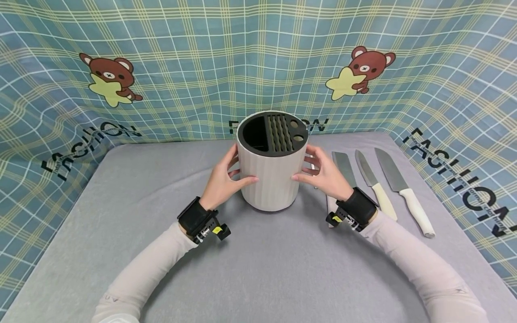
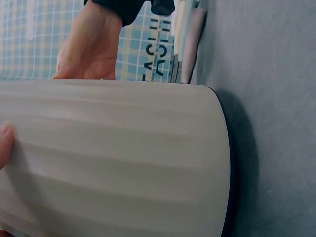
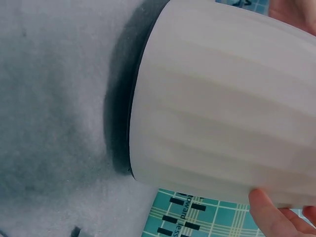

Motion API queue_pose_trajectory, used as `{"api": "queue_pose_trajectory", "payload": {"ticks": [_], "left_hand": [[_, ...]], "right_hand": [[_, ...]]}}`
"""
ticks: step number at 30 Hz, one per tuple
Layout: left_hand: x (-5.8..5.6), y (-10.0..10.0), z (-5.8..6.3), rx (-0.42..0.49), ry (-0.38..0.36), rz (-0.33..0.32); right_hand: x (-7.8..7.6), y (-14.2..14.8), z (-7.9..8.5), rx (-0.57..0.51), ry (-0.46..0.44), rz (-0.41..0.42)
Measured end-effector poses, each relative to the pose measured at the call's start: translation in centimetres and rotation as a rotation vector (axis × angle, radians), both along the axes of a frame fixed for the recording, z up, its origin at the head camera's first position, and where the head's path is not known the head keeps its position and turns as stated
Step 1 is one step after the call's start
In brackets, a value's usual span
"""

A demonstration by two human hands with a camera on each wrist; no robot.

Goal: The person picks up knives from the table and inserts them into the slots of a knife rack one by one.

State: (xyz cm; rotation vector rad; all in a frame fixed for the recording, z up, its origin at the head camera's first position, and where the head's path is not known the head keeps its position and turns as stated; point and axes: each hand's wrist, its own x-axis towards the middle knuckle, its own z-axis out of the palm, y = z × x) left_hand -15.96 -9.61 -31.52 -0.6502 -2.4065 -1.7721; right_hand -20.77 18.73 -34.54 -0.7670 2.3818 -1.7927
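A white ribbed round knife holder [image 1: 272, 184] stands upright in front of me, its black top divided into a large compartment, wavy slots and two round holes. My left hand [image 1: 224, 177] grips its left side, thumb on the front and fingers reaching round behind. On the opposite side my right hand [image 1: 325, 172] holds it the same way. The left wrist view has the holder's wall [image 2: 113, 148] filling the frame, a thumb tip at the edge. In the right wrist view, the holder's base [image 3: 148, 113] is close over the tabletop, a dark shadow alongside.
Right of the holder lie a chef's knife [image 1: 397, 177], a smaller knife [image 1: 367, 170] and a broad-bladed knife [image 1: 343, 163], partly hidden by my right wrist. A metal piece shows behind the right fingers. Plaid cloth [image 1: 258, 58] hangs around the grey table [image 1: 258, 269].
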Motion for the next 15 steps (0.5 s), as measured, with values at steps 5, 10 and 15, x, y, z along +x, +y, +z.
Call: {"api": "queue_pose_trajectory", "payload": {"ticks": [5,10,15], "left_hand": [[0.8,0.3,-0.4,0.005,-0.009,0.006],[1.3,0.4,-1.0,0.007,-0.025,0.014],[1.8,0.5,-1.5,-0.006,-0.038,0.023]], "right_hand": [[0.9,0.2,-0.2,0.0,-0.005,-0.018],[1.5,0.4,-0.8,0.016,-0.007,-0.013],[1.8,0.7,-1.5,0.009,-0.002,0.002]]}}
